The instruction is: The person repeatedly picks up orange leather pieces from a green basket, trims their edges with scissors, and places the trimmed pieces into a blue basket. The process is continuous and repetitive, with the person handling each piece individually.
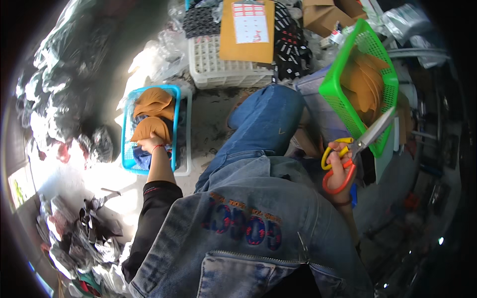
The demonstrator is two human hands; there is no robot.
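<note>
My left hand (148, 142) reaches into a blue plastic basket (125, 130) at the left. Its fingers are closed on the near edge of a stack of tan cup-shaped pads (150, 127). Behind that stack, more tan pads (155, 101) lie in the same basket, and some dark blue cloth (142, 158) shows by my wrist. On the right, my right hand (339, 166) grips a pair of scissors (370, 133) with red and yellow handles. The blades are together and point up and away, across the side of a green basket (332, 88) that holds more tan pads (365, 85).
A white crate (213, 74) stands ahead, with a brown board (247, 49) bearing a paper sheet, and black patterned cloth (290, 44). Filled plastic bags (57, 94) line the left side. A cardboard box (323, 17) sits at the far right. My denim-covered leg (263, 119) is between the baskets.
</note>
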